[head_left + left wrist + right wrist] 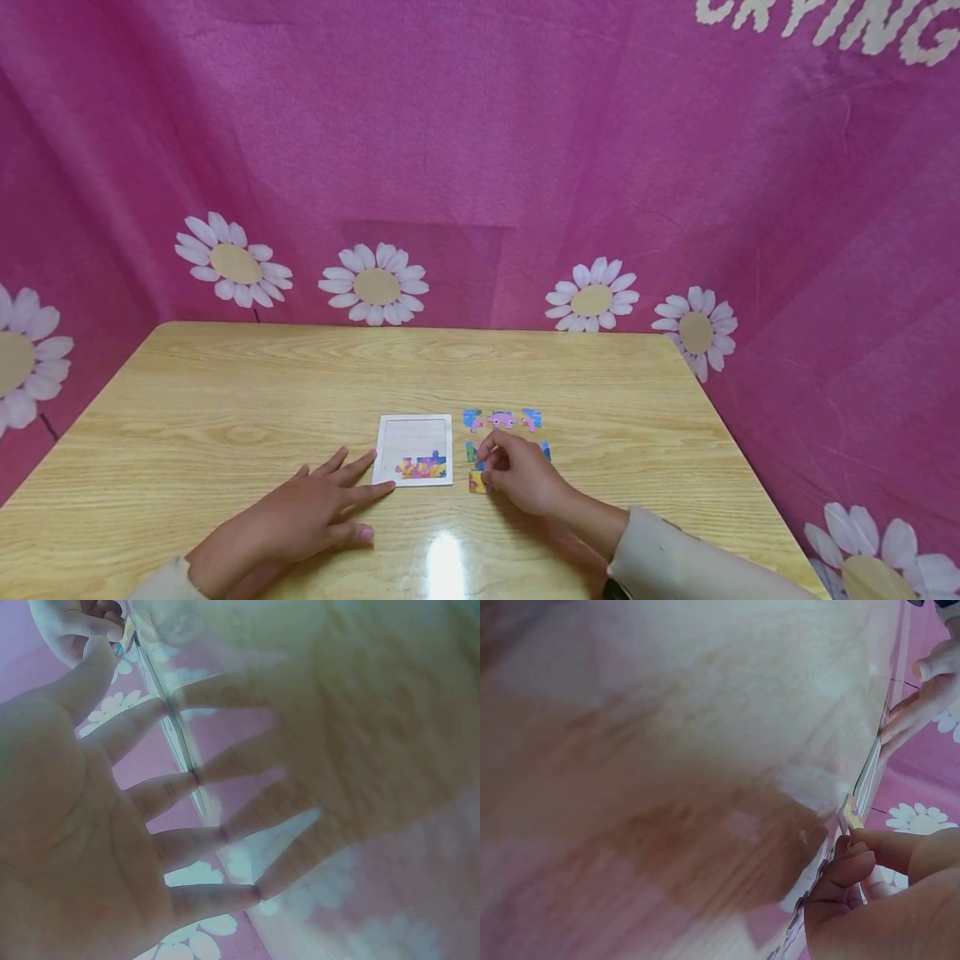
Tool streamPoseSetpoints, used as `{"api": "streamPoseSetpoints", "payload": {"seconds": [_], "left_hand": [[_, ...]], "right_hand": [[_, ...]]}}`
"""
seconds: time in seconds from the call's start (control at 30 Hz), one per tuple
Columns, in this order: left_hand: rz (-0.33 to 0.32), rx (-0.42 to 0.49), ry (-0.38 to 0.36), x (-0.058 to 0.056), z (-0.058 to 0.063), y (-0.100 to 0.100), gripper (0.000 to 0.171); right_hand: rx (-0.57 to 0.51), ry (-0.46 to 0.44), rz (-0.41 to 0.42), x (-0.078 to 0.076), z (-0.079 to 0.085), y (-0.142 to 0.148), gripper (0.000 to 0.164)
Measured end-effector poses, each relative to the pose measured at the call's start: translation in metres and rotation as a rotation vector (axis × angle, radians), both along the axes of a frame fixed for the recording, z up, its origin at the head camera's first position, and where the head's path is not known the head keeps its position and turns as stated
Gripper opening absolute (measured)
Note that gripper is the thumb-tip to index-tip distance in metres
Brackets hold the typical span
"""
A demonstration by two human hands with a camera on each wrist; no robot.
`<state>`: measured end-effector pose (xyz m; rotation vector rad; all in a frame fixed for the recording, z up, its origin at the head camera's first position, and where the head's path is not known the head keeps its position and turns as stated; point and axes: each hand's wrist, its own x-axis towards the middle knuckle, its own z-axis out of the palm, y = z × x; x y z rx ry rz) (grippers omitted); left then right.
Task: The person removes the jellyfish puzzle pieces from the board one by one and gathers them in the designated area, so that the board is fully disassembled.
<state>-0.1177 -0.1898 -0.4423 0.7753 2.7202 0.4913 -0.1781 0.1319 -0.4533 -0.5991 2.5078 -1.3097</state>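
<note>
A white square puzzle tray (412,417) lies on the table, with several joined yellow, pink and blue pieces (425,467) at its lower right. My left hand (307,507) is spread with straight fingers, two fingertips touching the tray's left side and lower edge. Just right of the tray, my right hand (525,477) pinches a yellowish jigsaw piece (850,813) between thumb and fingers. Loose pieces lie around that hand, among them a pink one with eyes (502,420) and a blue corner one (532,417). The hand hides some of them.
The wooden table (247,392) has a light glare near its front. Behind and beside it hangs a pink cloth (450,167) printed with white daisies.
</note>
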Motion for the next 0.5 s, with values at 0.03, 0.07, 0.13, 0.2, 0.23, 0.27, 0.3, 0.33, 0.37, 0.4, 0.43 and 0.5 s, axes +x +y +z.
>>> {"api": "streamPoseSetpoints", "payload": {"seconds": [0.03,0.07,0.13,0.2,0.23,0.27,0.3,0.33,0.37,0.4,0.43,0.5], "left_hand": [[-0.001,0.001,0.003,-0.0001,-0.0003,-0.0001,0.064],[-0.002,0.001,0.005,-0.0002,-0.0006,-0.0002,0.064],[-0.004,-0.001,0.01,-0.0005,-0.0013,-0.0004,0.064],[-0.006,-0.002,0.014,-0.0008,-0.0018,-0.0005,0.064],[-0.007,-0.003,0.015,-0.0009,-0.002,-0.0006,0.064],[-0.008,-0.004,0.015,-0.0009,-0.0022,-0.0007,0.064],[-0.009,-0.004,0.016,-0.0009,-0.0022,-0.0008,0.063],[-0.009,-0.004,0.015,-0.0009,-0.0023,-0.0008,0.064],[-0.009,-0.004,0.013,-0.0009,-0.0022,-0.0008,0.064],[-0.009,-0.005,0.012,-0.0009,-0.0021,-0.0007,0.064],[-0.009,-0.005,0.011,-0.0009,-0.002,-0.0008,0.064],[-0.009,-0.005,0.009,-0.001,-0.0017,-0.0007,0.064]], "right_hand": [[0.01,0.013,0.002,0.0006,-0.0003,0.0003,0.016],[0.017,0.024,0.005,0.0012,-0.0007,0.0006,0.016],[0.033,0.045,0.011,0.0022,-0.0016,0.0009,0.016],[0.04,0.056,0.014,0.0031,-0.0027,0.001,0.016],[0.044,0.06,0.014,0.0035,-0.0033,0.0012,0.016],[0.048,0.063,0.014,0.0037,-0.0041,0.0013,0.016],[0.055,0.066,0.013,0.0039,-0.0048,0.0013,0.015],[0.06,0.068,0.011,0.004,-0.0054,0.0014,0.015],[0.065,0.07,0.01,0.0041,-0.006,0.0014,0.015],[0.069,0.073,0.01,0.0043,-0.0066,0.0014,0.015],[0.071,0.077,0.01,0.0044,-0.0072,0.0013,0.015],[0.075,0.085,0.01,0.0047,-0.0077,0.0009,0.015]]}}
